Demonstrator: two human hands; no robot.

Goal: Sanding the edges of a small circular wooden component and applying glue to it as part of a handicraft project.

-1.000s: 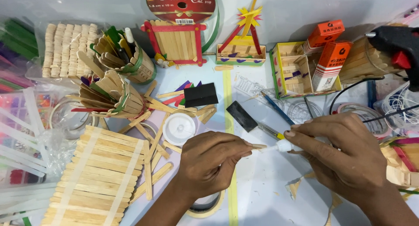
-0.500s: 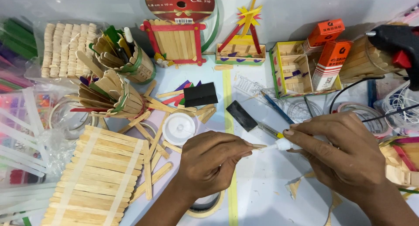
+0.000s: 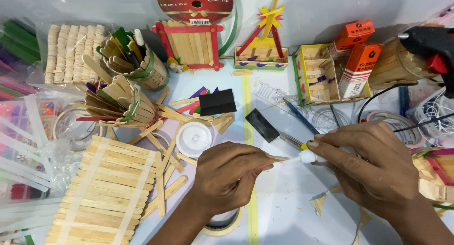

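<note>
Both hands mid-frame, fingertips meeting: left hand (image 3: 227,176) curled, pinching; right hand (image 3: 373,169) knuckles-up, fingers closed.

Small wooden stick piece (image 3: 281,158) horizontal, tip touching white glue nozzle (image 3: 306,156), mid-table.

We count two round stick-built wooden holders (image 3: 137,62) (image 3: 120,103), two orange cardboard boxes (image 3: 352,34) (image 3: 358,70), one black glue gun (image 3: 432,44).

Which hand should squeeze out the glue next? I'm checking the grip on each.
Right. The right hand already wraps the glue bottle, its nozzle at the stick piece pinched by the left hand.
</note>
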